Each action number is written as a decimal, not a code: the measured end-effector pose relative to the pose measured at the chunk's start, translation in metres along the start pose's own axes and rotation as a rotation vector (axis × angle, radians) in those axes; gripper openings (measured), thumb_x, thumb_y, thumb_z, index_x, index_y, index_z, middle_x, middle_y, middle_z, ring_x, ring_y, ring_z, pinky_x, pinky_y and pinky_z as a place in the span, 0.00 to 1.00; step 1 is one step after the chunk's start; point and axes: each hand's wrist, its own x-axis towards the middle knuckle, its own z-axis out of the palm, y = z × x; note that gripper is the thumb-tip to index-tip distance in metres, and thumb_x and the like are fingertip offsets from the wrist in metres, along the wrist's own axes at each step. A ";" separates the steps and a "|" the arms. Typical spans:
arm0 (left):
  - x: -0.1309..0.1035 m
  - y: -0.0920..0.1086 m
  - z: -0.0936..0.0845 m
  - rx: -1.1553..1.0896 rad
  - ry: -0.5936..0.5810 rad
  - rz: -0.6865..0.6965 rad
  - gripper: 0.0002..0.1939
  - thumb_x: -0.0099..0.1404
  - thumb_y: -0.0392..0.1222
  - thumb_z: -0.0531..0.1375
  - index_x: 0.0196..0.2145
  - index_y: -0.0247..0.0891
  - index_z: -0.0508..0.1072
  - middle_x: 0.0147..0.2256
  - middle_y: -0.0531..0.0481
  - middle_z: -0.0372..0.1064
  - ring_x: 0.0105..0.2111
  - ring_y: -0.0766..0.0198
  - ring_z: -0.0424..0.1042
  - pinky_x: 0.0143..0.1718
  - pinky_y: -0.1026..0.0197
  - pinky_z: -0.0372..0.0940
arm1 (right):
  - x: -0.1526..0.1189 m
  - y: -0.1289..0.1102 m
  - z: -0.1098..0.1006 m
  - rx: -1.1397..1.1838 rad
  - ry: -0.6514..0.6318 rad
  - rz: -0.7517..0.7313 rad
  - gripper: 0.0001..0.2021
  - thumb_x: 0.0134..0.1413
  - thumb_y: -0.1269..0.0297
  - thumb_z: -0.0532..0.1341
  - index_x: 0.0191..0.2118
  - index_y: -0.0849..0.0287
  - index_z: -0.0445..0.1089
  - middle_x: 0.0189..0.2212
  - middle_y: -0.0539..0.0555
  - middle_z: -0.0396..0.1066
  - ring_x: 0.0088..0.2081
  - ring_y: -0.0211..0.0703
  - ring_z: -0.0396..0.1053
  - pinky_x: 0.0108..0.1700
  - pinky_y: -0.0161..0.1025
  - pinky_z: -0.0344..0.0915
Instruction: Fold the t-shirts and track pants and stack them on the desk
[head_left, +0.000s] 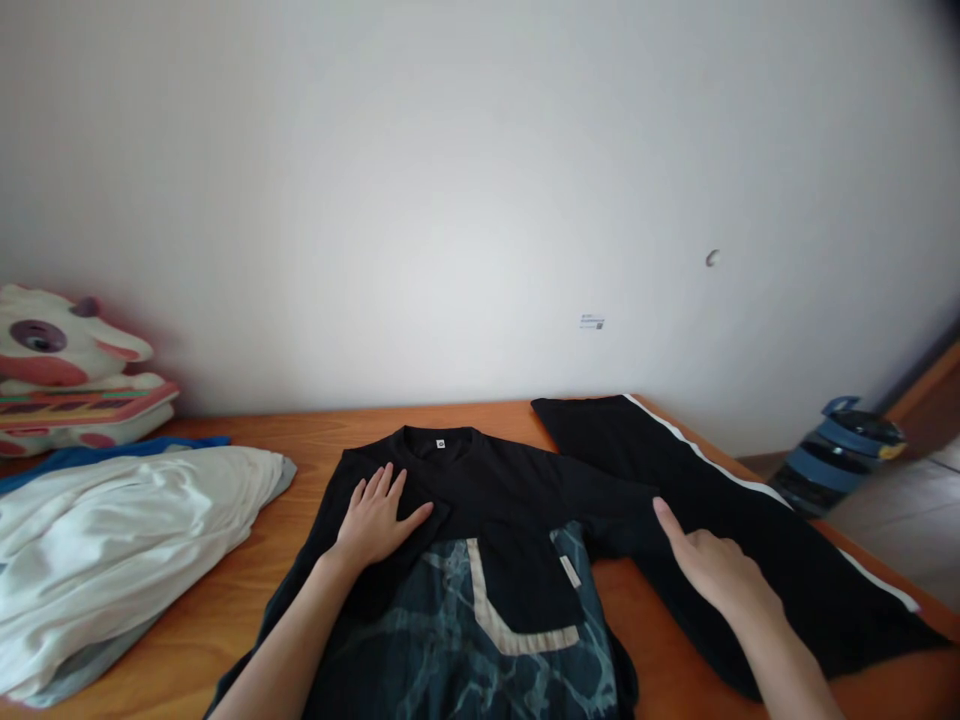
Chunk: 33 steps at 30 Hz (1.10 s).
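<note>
On wood, hand flat on smooth shirt (525, 480)

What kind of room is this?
Maybe a child's room or a family room at home: there's a cow-faced toy keyboard, a black shirt laid flat on a wooden table, and a heap of white clothing.

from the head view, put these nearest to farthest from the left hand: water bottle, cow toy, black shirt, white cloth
From the left hand:
1. black shirt, right under it
2. white cloth, to its left
3. cow toy, far left
4. water bottle, far right
</note>
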 end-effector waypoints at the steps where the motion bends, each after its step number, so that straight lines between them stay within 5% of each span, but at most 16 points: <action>1: 0.000 0.000 0.000 -0.001 -0.004 -0.001 0.46 0.67 0.71 0.49 0.69 0.31 0.61 0.70 0.32 0.49 0.70 0.42 0.50 0.69 0.40 0.45 | 0.006 0.006 -0.001 0.043 -0.096 -0.033 0.42 0.57 0.27 0.39 0.29 0.60 0.75 0.35 0.69 0.75 0.44 0.67 0.74 0.48 0.57 0.68; 4: -0.001 0.000 -0.002 -0.011 -0.004 0.001 0.45 0.68 0.70 0.49 0.68 0.31 0.61 0.70 0.32 0.50 0.70 0.42 0.50 0.69 0.40 0.45 | 0.017 0.013 0.005 0.194 -0.127 -0.181 0.29 0.51 0.31 0.54 0.21 0.53 0.66 0.26 0.59 0.74 0.36 0.58 0.75 0.43 0.50 0.70; 8: -0.001 0.000 -0.005 -0.018 0.012 0.005 0.44 0.68 0.69 0.50 0.67 0.32 0.63 0.69 0.32 0.51 0.70 0.42 0.51 0.69 0.40 0.46 | 0.022 0.003 0.011 0.569 -0.030 -0.226 0.20 0.45 0.39 0.64 0.26 0.52 0.66 0.25 0.53 0.72 0.35 0.54 0.76 0.39 0.47 0.72; 11: -0.001 -0.001 -0.003 -0.028 0.018 0.010 0.43 0.68 0.68 0.51 0.67 0.32 0.64 0.69 0.32 0.52 0.70 0.41 0.52 0.69 0.40 0.46 | 0.020 -0.012 0.009 0.896 0.006 -0.177 0.22 0.45 0.40 0.67 0.35 0.52 0.67 0.23 0.49 0.72 0.32 0.50 0.76 0.35 0.44 0.74; 14: 0.000 -0.002 0.000 -0.053 0.033 0.013 0.43 0.67 0.69 0.51 0.66 0.32 0.65 0.69 0.32 0.52 0.69 0.41 0.52 0.69 0.39 0.46 | 0.020 -0.029 0.010 0.998 0.098 -0.206 0.29 0.42 0.42 0.70 0.45 0.55 0.66 0.23 0.47 0.72 0.23 0.44 0.72 0.25 0.40 0.68; 17: 0.000 -0.003 0.001 -0.064 0.043 0.009 0.43 0.67 0.68 0.52 0.66 0.32 0.65 0.69 0.32 0.52 0.70 0.42 0.52 0.69 0.40 0.46 | 0.024 -0.043 0.017 1.045 0.093 -0.197 0.33 0.40 0.47 0.71 0.52 0.58 0.67 0.32 0.53 0.78 0.27 0.45 0.74 0.27 0.39 0.69; 20: -0.001 -0.001 0.000 -0.064 0.033 0.004 0.43 0.67 0.69 0.52 0.66 0.33 0.65 0.69 0.33 0.52 0.70 0.42 0.52 0.69 0.40 0.46 | 0.027 -0.062 0.026 1.001 0.070 -0.216 0.29 0.42 0.51 0.69 0.50 0.62 0.72 0.41 0.60 0.79 0.42 0.51 0.77 0.42 0.42 0.72; 22: -0.002 -0.001 -0.001 -0.070 0.016 0.001 0.43 0.67 0.69 0.51 0.67 0.33 0.64 0.70 0.33 0.51 0.70 0.42 0.51 0.69 0.40 0.46 | 0.019 -0.081 0.030 0.885 0.167 -0.292 0.27 0.47 0.49 0.65 0.50 0.62 0.75 0.42 0.60 0.79 0.45 0.53 0.76 0.47 0.46 0.72; 26: -0.003 0.000 -0.003 -0.077 0.011 -0.002 0.44 0.67 0.69 0.51 0.67 0.32 0.63 0.70 0.33 0.51 0.70 0.43 0.50 0.69 0.40 0.45 | -0.039 -0.130 0.034 0.506 0.390 -0.713 0.22 0.61 0.54 0.57 0.54 0.60 0.76 0.39 0.61 0.79 0.43 0.54 0.75 0.50 0.51 0.69; 29: -0.003 -0.001 -0.003 -0.069 0.011 0.005 0.43 0.68 0.68 0.51 0.67 0.32 0.63 0.70 0.32 0.51 0.70 0.43 0.50 0.69 0.40 0.45 | -0.096 -0.149 0.038 0.277 0.004 -1.190 0.29 0.61 0.62 0.61 0.68 0.50 0.62 0.51 0.57 0.77 0.50 0.50 0.73 0.55 0.47 0.68; 31: -0.003 -0.001 -0.001 -0.061 0.009 0.012 0.42 0.69 0.67 0.51 0.67 0.32 0.63 0.70 0.32 0.51 0.71 0.43 0.50 0.69 0.40 0.46 | -0.119 -0.146 0.043 0.162 -0.132 -1.223 0.34 0.56 0.60 0.66 0.68 0.47 0.61 0.60 0.57 0.70 0.56 0.53 0.71 0.57 0.48 0.68; 33: -0.003 -0.001 0.001 -0.062 0.023 0.015 0.40 0.69 0.65 0.53 0.67 0.33 0.63 0.69 0.32 0.52 0.71 0.44 0.50 0.69 0.40 0.46 | -0.124 -0.137 0.050 0.070 -0.157 -1.169 0.28 0.54 0.62 0.68 0.62 0.48 0.69 0.62 0.57 0.68 0.57 0.56 0.70 0.58 0.51 0.68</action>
